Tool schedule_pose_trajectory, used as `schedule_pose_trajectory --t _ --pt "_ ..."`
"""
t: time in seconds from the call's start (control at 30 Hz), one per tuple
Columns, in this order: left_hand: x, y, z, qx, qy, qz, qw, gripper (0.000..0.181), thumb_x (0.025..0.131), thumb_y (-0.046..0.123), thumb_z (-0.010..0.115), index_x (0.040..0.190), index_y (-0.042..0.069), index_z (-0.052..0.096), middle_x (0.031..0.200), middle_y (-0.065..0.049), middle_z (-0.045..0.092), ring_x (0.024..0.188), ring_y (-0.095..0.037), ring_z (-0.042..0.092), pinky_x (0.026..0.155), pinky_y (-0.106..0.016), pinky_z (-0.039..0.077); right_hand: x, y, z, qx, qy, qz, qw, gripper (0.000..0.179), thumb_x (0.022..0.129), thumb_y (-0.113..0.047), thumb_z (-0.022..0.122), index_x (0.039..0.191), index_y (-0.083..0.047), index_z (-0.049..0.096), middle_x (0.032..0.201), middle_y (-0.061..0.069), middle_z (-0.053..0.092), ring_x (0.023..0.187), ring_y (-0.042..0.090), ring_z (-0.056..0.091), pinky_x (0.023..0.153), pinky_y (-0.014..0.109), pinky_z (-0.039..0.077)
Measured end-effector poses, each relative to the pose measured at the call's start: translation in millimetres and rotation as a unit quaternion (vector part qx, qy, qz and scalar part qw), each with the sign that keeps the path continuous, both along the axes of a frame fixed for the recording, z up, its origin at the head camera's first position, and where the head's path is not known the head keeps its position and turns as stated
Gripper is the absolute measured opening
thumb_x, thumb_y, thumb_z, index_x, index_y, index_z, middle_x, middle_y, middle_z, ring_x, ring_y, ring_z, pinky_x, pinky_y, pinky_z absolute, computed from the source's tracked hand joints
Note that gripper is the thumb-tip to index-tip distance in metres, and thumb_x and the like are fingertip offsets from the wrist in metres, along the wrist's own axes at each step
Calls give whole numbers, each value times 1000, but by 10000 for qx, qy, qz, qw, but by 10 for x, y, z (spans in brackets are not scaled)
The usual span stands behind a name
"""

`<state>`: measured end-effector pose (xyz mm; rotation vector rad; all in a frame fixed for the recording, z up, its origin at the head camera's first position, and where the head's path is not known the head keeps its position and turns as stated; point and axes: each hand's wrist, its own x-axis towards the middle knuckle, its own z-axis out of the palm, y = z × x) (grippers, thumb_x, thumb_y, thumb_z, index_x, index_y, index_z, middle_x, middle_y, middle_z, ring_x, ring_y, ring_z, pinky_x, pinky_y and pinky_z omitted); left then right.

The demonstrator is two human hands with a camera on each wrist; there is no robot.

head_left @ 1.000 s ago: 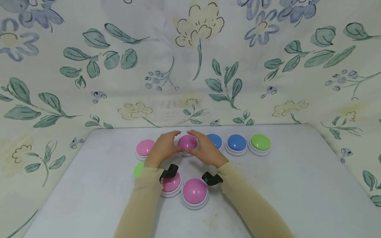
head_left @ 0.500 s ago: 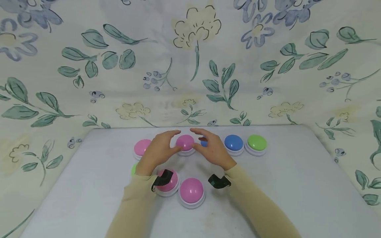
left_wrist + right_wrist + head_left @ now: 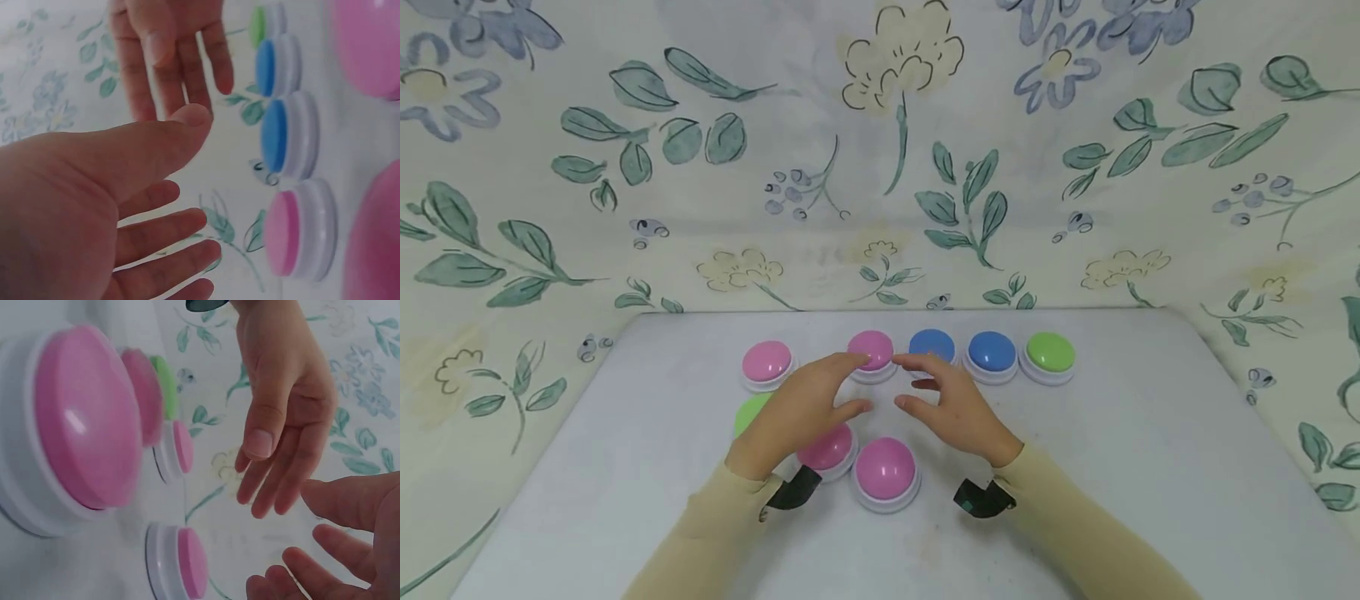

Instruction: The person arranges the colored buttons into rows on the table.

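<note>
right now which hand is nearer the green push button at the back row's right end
Right. The right hand is short of that green push button, to its left; the left hand is farther left, past the right hand. Neither touches it.

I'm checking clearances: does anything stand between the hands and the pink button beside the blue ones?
Nothing visible: the wrist views show bare gaps from the left hand and right hand to that pink button; the nearest blue button stands beside it, not between.

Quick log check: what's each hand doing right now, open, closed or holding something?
Left hand: open, holding nothing, thumb apart from the fingers.
Right hand: open, holding nothing, facing the left.
</note>
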<state>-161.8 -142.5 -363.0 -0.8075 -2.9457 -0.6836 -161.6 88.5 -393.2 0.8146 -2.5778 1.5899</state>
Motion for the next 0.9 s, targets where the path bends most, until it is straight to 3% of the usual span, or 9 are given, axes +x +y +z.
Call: schedule_pose_trajectory --t 0.07,0.23,0.37,0.47,0.53,0.7,0.9 --pt "54 -2 -36 -79 15 -150 9999 63 86 25 82 140 5 57 137 -13 61 130 -31 56 105 -47 48 68 17 -20 -2 -110 83 9999 50 93 -10 72 140 -5 56 140 14 57 129 33 54 102 48 51" --pt "201 -33 -107 -135 -324 -476 9982 63 86 27 81 141 6 57 140 -10 60 131 -29 55 105 -45 49 250 65 -111 129 -336 214 9991 51 93 -8 71 141 -4 54 141 12 57 129 33 53 102 46 52" --pt "319 -75 -148 -116 -744 -660 9950 64 87 29 80 142 8 56 142 -8 58 132 -29 53 105 -47 48 408 93 -192 58 -1079 155 9940 57 91 -9 72 144 -3 49 145 16 52 130 38 51 102 47 51" --pt "385 -105 -184 -165 -839 -793 9932 67 85 29 82 143 7 55 140 -7 59 129 -28 55 104 -47 49 503 98 -239 -1 -1630 -28 9866 63 90 -14 75 146 -5 47 147 17 48 130 40 50 101 49 51" --pt "417 -119 -217 -225 -743 -914 9928 70 83 30 84 142 6 55 139 -7 60 127 -27 57 107 -48 47 555 101 -269 82 -1663 -96 9860 65 88 -15 77 146 -6 47 147 17 48 129 40 51 101 49 52" --pt "486 -131 -327 -440 -167 -1232 9913 78 78 35 87 141 3 55 139 -8 60 128 -24 56 116 -53 34 649 117 -355 412 -1244 23 9914 69 84 -12 80 145 -3 47 142 18 51 123 36 55 100 50 52" --pt "555 -139 -422 -685 340 -1264 9890 76 77 37 86 138 3 56 138 -11 60 134 -32 50 115 -63 28 710 106 -379 647 -1495 146 9865 75 85 -16 80 148 -3 42 142 17 49 116 30 57 98 46 53"
